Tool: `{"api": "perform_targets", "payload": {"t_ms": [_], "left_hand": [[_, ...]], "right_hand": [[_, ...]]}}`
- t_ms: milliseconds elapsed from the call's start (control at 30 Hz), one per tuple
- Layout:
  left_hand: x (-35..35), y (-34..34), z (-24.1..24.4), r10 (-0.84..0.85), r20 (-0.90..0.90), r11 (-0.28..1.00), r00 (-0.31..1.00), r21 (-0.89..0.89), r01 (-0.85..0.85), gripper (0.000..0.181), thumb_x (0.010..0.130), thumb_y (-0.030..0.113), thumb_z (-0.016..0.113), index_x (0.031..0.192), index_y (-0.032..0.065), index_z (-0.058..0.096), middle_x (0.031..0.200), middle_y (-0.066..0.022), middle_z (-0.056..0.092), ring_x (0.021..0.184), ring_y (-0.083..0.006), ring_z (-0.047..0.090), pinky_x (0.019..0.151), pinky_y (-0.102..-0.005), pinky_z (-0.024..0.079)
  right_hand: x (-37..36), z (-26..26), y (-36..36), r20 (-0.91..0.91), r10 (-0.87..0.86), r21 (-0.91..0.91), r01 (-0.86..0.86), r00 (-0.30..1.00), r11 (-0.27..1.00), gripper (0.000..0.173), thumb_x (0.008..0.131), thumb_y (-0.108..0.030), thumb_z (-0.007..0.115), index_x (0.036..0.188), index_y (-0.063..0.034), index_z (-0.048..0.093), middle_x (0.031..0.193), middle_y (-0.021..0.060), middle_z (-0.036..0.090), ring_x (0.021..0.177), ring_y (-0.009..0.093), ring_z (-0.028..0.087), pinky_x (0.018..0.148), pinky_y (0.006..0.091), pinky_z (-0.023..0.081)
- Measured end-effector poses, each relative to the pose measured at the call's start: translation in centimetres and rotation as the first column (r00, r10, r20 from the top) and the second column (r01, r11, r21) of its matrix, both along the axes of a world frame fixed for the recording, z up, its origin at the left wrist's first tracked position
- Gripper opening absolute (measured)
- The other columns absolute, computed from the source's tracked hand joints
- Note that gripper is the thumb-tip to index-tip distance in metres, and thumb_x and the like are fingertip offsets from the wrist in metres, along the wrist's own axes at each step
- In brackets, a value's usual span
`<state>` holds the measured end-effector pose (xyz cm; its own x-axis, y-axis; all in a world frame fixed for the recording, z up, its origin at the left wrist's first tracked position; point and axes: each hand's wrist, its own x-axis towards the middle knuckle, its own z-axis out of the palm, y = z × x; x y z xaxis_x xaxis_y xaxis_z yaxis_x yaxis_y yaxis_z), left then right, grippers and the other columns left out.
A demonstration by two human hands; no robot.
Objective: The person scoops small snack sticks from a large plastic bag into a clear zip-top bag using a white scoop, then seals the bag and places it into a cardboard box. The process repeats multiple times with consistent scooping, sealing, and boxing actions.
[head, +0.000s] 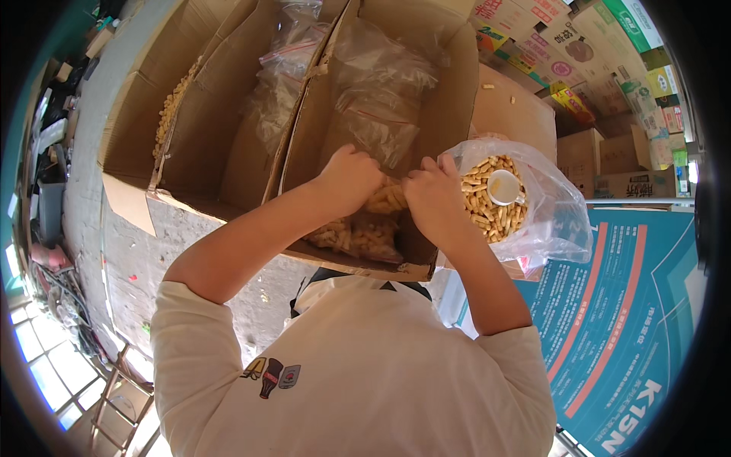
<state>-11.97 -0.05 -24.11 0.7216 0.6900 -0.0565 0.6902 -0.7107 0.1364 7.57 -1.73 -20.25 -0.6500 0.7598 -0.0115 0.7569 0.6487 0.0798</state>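
My left hand [351,178] and my right hand [435,200] pinch the upper edge of a small clear plastic bag [389,198], which holds yellowish snack pieces. Its edge is mostly hidden by my fingers. Below my hands, filled clear bags [374,237] lie at the near end of an open cardboard box [454,108]. Flat zip-lock bags [385,74] with red seal lines lie farther back in this box. Just right of my right hand, a large clear plastic bag [562,211] stands open, full of short stick-shaped snack pieces [485,220]. A white cup [505,187] rests on them.
To the left, another open cardboard box [223,108] holds more clear bags [280,85]. Snack pieces [171,108] line a gap farther left. Printed cartons [571,51] are stacked at the back right. A teal printed banner [622,320] is at the right; a ladder [117,405] is lower left.
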Motion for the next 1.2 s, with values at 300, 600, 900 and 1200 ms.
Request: {"api": "perform_targets", "payload": {"t_ms": [300,600,900,1200], "left_hand": [[2.4,-0.8,-2.4,-0.121,-0.208,0.915,0.971,-0.403,0.028,0.019,0.078,0.017,0.069,0.095,0.0109,0.071,0.091,-0.0150,0.071,0.087,-0.0325,0.069,0.075,-0.0436,0.055],[8.2,-2.3,-3.4,-0.152,-0.342,0.933,0.927,-0.360,0.020,0.035,0.079,0.023,0.070,0.114,0.0202,0.070,0.116,-0.0064,0.067,0.115,-0.0203,0.062,0.084,-0.0396,0.052],[8.2,-2.0,-4.3,-0.291,-0.380,0.954,0.878,-0.179,0.239,0.036,0.081,0.019,0.069,0.117,0.0161,0.067,0.117,-0.0057,0.065,0.107,-0.0222,0.063,0.088,-0.0392,0.047],[7.0,0.3,2.2,0.094,-0.331,0.925,0.939,-0.320,-0.205,0.031,0.082,0.023,0.069,0.108,0.0072,0.067,0.107,-0.0141,0.069,0.108,-0.0301,0.064,0.090,-0.0446,0.048]], "right_hand": [[1.0,1.5,-2.3,-0.293,-0.018,-0.005,0.018,0.956,1.000,0.011,0.082,-0.013,0.063,0.091,-0.0115,0.071,0.090,0.0044,0.069,0.095,0.022,0.059,0.099,0.0428,0.030],[10.2,7.8,-3.4,-0.718,-0.156,0.127,0.348,0.678,0.929,0.011,0.083,-0.008,0.072,0.092,-0.0107,0.067,0.093,0.0021,0.068,0.093,0.021,0.062,0.094,0.0389,0.030],[19.8,6.0,-6.0,-0.751,-0.401,-0.025,0.585,0.524,0.811,0.008,0.083,-0.005,0.071,0.090,-0.0035,0.067,0.092,0.0081,0.071,0.089,0.027,0.065,0.084,0.0369,0.042],[20.6,4.5,-6.2,-0.752,-0.408,-0.157,0.461,0.517,0.873,0.013,0.082,-0.003,0.070,0.094,0.0013,0.065,0.094,0.0176,0.066,0.088,0.038,0.064,0.076,0.0403,0.050]]}}
